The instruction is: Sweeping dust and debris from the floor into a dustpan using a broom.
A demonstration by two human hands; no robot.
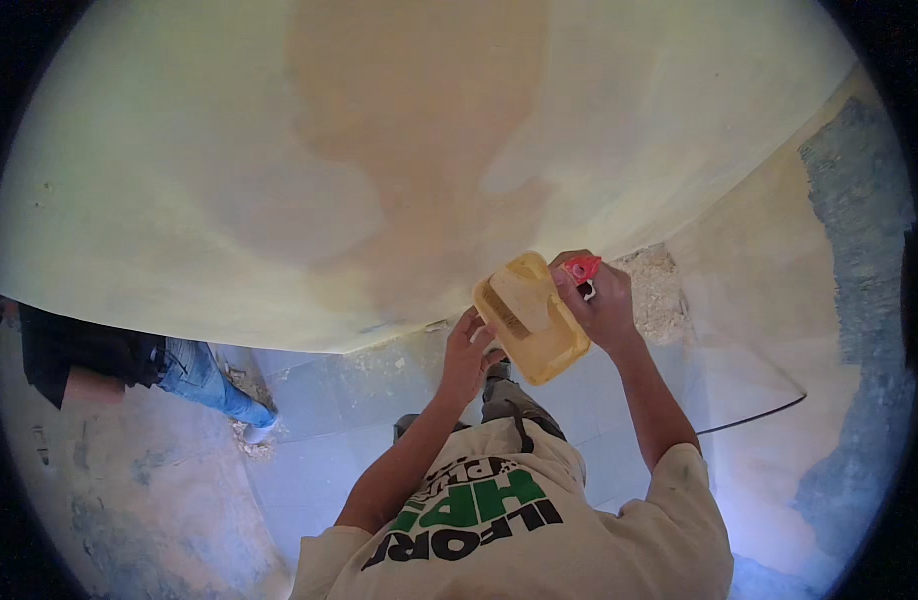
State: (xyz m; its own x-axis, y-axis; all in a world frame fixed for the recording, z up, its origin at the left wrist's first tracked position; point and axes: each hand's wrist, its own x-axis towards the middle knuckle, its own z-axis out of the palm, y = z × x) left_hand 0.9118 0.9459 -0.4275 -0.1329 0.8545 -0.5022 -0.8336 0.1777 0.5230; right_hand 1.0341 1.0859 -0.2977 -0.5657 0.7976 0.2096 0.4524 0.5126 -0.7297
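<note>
A shallow yellow plastic tray (pixel 544 355) with rounded corners is tilted in front of me, below the wall. My left hand (pixel 467 355) is closed on its left rim from beneath. Beside the tray's right side, my right hand (pixel 601 305) is wrapped round a red-handled tool (pixel 582 267). Which kind of tool it is cannot be made out, as the fingers cover much of it. Inside the tray lies a pale, flat, wet-looking area (pixel 524 295) with a brownish strip along its left edge; whether it belongs to the tool is unclear.
A large pale wall (pixel 219 150) with a damp tan patch (pixel 409 110) rises ahead. Rubble (pixel 651 290) lies at its foot on the right. A black cable (pixel 754 418) runs over the floor. At left, another person in jeans (pixel 204 375) stands beyond the wall's edge.
</note>
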